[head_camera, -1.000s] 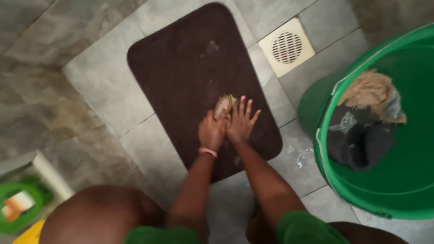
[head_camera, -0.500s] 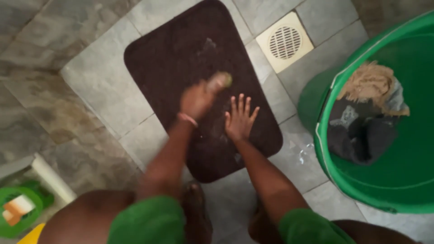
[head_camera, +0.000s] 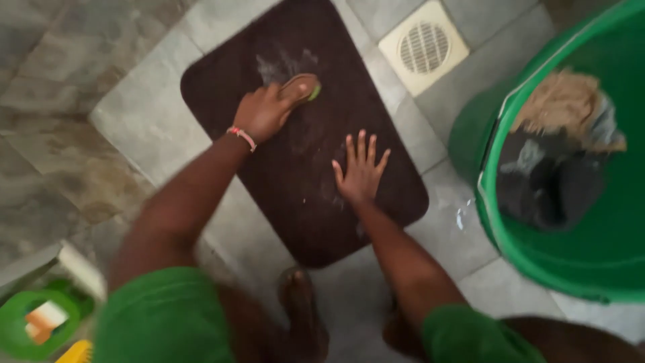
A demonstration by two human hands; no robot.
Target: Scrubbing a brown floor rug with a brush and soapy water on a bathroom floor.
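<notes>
My left hand (head_camera: 263, 113), grip clamped on the scrub brush (head_camera: 302, 87), has pushed further up the brown mat (head_camera: 222, 87), leaving suds; right hand (head_camera: 359, 171) stays flat, fingers spread.

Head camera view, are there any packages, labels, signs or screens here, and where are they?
No signs or screens show.
Possible package: a small white and orange block, too blurred to be sure, lying in a round green container at bottom left on the floor.
</notes>
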